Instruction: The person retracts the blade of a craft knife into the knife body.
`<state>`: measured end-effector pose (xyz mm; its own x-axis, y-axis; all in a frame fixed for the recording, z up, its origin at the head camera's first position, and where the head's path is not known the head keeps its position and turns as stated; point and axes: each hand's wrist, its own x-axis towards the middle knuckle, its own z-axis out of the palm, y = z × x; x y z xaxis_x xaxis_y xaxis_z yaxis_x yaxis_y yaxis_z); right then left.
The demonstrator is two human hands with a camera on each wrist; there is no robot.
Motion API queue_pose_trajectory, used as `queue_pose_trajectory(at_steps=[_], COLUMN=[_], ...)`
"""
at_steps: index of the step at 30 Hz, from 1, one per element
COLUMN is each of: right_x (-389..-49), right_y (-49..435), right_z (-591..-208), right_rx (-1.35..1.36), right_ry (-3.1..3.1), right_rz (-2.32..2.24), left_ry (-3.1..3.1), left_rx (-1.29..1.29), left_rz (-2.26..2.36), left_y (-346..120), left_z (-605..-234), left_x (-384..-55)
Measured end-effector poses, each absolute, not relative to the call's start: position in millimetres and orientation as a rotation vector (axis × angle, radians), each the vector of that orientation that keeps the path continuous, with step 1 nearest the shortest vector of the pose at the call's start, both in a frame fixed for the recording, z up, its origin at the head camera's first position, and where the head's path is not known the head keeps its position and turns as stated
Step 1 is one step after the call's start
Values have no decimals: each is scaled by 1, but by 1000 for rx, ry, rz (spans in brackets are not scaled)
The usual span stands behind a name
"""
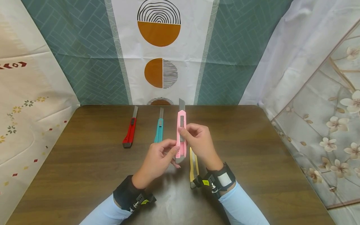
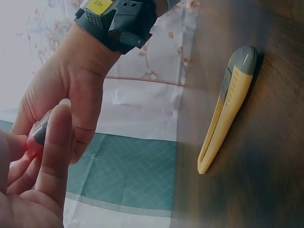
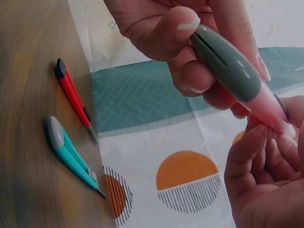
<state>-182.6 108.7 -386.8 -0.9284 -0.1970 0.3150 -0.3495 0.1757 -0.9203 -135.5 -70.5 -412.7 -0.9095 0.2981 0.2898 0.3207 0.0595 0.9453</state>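
Both hands hold a pink utility knife (image 1: 182, 147) upright above the table, its wide blade (image 1: 182, 104) extended from the top. My left hand (image 1: 157, 157) pinches the lower body between thumb and fingers, close to the grey end cap (image 3: 228, 66). Higher up, my right hand (image 1: 201, 142) grips the body from the right, with its thumb on the front at the slider track. Below the right hand lies a yellow utility knife (image 2: 232, 104), no blade showing. A teal utility knife (image 1: 159, 129) with its blade out lies beyond the left hand, which hides its near end.
To the left of the teal knife a red utility knife (image 1: 130, 132) lies with its blade out, pointing away. The brown wooden table (image 1: 247, 150) meets a patterned cloth backdrop (image 1: 233, 62) at its far edge. Cloths also hang at both sides.
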Motion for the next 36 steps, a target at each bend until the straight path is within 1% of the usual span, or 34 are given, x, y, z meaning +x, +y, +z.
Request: queue_pose_trajectory(at_steps=[15,24,36], right_x=[-183,-182,-183], right_y=[108,109,109], right_z=[-387,-385,-385], right_rx=[609,552,635], right_ry=[-2274,-2371,-2353], right_rz=[1872,1845,1873], left_ry=[-2281,-2236,-2208], left_rx=[-637,-674,-700], left_rz=[-1978,-1932,-1882], left_y=[-71,-71,-72], left_z=[-409,-411,-408], left_x=[-136,-136,-135])
